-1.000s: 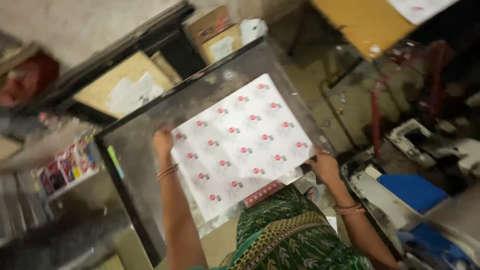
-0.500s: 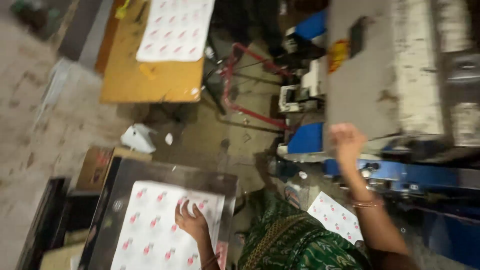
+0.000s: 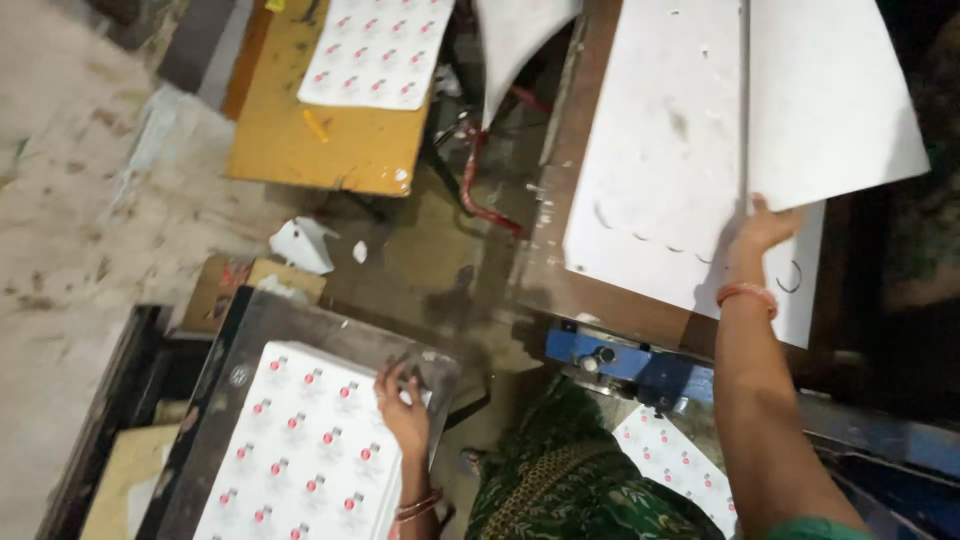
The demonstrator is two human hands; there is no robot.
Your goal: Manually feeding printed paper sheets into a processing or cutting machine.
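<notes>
Our left hand (image 3: 405,415) rests open-fingered on a white printed sheet with red marks (image 3: 300,450) in a grey metal tray (image 3: 250,330). Our right hand (image 3: 762,228) pinches a large blank white sheet (image 3: 830,100) on the brown press bed (image 3: 560,200); best lifted slowly, edges aligned.

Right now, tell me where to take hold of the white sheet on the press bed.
Pinch the white sheet at its near edge, where the right hand touches it. That edge lies toward the person and nothing covers it. Come from the near side; a lifted flap stands along the left.
</notes>
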